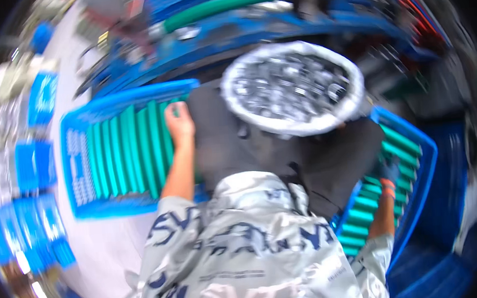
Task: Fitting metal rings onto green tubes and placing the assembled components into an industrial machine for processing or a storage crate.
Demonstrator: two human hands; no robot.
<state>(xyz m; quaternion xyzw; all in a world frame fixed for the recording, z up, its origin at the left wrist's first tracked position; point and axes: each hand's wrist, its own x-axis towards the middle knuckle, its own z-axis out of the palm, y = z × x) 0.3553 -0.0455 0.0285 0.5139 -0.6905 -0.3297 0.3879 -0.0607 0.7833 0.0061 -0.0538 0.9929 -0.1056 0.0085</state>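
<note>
My left hand [179,120] is bare and curled closed at the right end of a blue plastic basket [79,203]. A row of green ribbed tubes [132,149] fills that basket, and the hand is over or against the last of them. Whatever its fingers hold, if anything, is too blurred to see. On the right, my right hand [389,171], in a dark bluish glove with an orange band at the wrist, reaches into a second blue basket [431,159]. Green tubes [359,223] lie there too. Motion blur hides those fingers.
Ahead stands a round tub with a white, cloth-like rim [234,107], full of small shiny metal parts [295,88]. A dark surface [214,128] lies between the baskets. Beyond is blue machinery [197,51] with a green tube [219,9]. Blue bins [32,165] stand far left.
</note>
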